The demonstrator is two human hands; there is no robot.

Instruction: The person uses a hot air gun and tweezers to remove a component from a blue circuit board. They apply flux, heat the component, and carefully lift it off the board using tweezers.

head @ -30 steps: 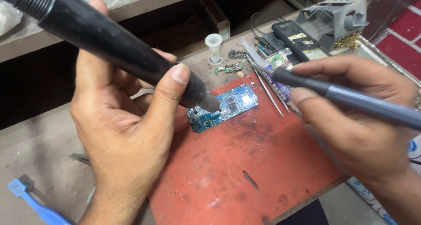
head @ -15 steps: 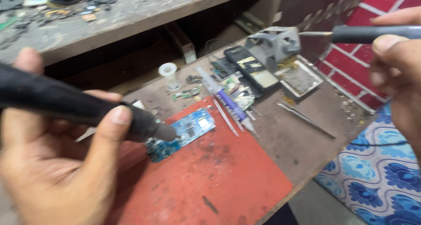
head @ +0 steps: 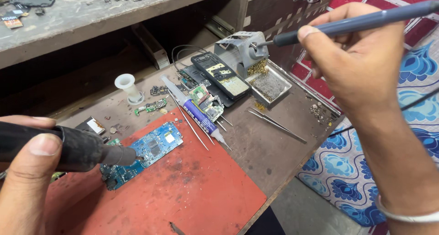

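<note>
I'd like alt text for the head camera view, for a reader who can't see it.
A left hand holds a black hot-air nozzle over a blue circuit board on a red mat, while the right hand pokes a soldering iron into its grey stand. Tweezers and a purple syringe lie on the workbench.

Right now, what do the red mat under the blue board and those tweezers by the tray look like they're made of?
The red mat looks like rubber or silicone: matte, with dark scorch-like stains. The blue board on it looks like a laminate circuit board, glossy, with small metal parts. The tweezers look like bare steel: thin, grey, slightly shiny.
</note>
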